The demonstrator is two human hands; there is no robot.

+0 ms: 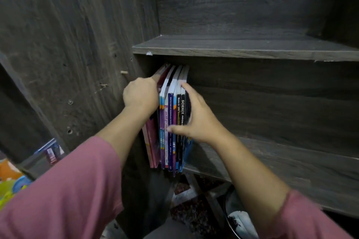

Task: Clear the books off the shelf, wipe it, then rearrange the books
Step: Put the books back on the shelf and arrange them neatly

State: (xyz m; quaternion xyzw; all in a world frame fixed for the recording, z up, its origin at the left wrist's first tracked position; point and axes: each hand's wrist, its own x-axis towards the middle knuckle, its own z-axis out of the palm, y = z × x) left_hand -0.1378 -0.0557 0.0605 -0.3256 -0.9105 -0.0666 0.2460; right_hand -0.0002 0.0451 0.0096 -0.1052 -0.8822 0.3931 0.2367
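Several thin books stand upright at the left end of a dark wooden shelf, spines facing me, with pink, purple, blue and black covers. My left hand is curled against the left side of the stack near the tops, its fingers hidden behind the pink books. My right hand grips the right part of the stack: the thumb lies across the spines and the fingers wrap round the black outer book.
The shelf board above is bare, and the cabinet's side panel stands just left of the books. Colourful items lie at the lower left. Below the shelf are a patterned floor and a dark round container.
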